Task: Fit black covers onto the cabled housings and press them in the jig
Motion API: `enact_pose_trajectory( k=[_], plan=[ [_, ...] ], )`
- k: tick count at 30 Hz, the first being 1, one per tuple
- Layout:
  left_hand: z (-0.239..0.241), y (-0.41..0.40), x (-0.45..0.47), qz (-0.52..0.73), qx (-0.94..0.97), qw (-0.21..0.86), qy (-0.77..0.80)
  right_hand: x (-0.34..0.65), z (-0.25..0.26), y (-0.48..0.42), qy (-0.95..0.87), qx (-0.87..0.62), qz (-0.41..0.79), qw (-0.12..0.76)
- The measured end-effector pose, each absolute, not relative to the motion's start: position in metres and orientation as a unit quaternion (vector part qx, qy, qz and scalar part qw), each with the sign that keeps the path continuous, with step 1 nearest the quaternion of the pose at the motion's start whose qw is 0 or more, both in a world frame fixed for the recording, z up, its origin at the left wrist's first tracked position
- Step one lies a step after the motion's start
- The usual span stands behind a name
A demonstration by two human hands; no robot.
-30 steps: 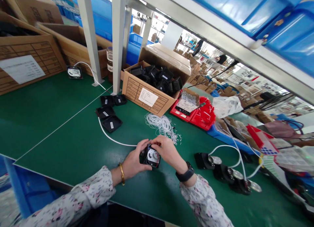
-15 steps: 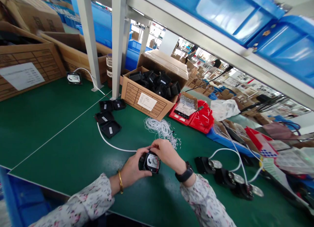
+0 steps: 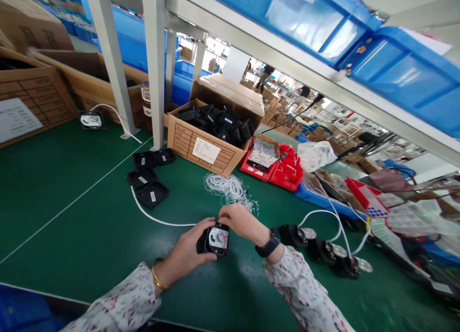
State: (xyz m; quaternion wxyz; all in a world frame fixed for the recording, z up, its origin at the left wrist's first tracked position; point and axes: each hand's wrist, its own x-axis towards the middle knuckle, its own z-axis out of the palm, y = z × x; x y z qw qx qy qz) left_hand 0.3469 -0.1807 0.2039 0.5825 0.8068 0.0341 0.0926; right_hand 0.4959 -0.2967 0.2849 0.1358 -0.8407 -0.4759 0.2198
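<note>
A small black housing (image 3: 218, 239) with a white inner plate and thin red wires sits on the table in front of me. My left hand (image 3: 190, 246) grips it from the left, thumb at its lower edge and fingers at its far side. My right hand (image 3: 240, 223) is closed at the far edge of the housing, fingertips pinched together; what they pinch is hidden. A white cable (image 3: 161, 221) runs left from the housing towards several black covers (image 3: 153, 194) with small white labels.
A carton (image 3: 201, 147) of black housings stands at the back beside red trays (image 3: 287, 171). Loose white ties (image 3: 226, 188) and small bits lie in front of it. At right are black lamp units (image 3: 321, 251) with white cables. A metal post (image 3: 154, 73) rises behind.
The view has shifted a little, so the table things appear further left. Both hands stay at the housing in nearly the same pose.
</note>
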Motion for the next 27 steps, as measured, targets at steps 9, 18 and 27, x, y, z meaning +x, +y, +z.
enact_pose_trajectory(
  k=[9, 18, 27],
  plan=[
    [0.198, -0.182, 0.348, 0.069, 0.810, 0.581, 0.045, 0.486, 0.259, -0.346, -0.277, -0.744, 0.447, 0.413],
    [0.194, -0.184, 0.348, 0.053, 0.823, 0.564, 0.053, 0.438, 0.232, -0.349, -0.084, -0.638, 0.421, 0.639],
    [0.225, -0.187, 0.364, 0.094, 0.822, 0.544, 0.138, 0.406, 0.222, -0.348, -0.034, -0.576, 0.360, 0.733]
  ],
)
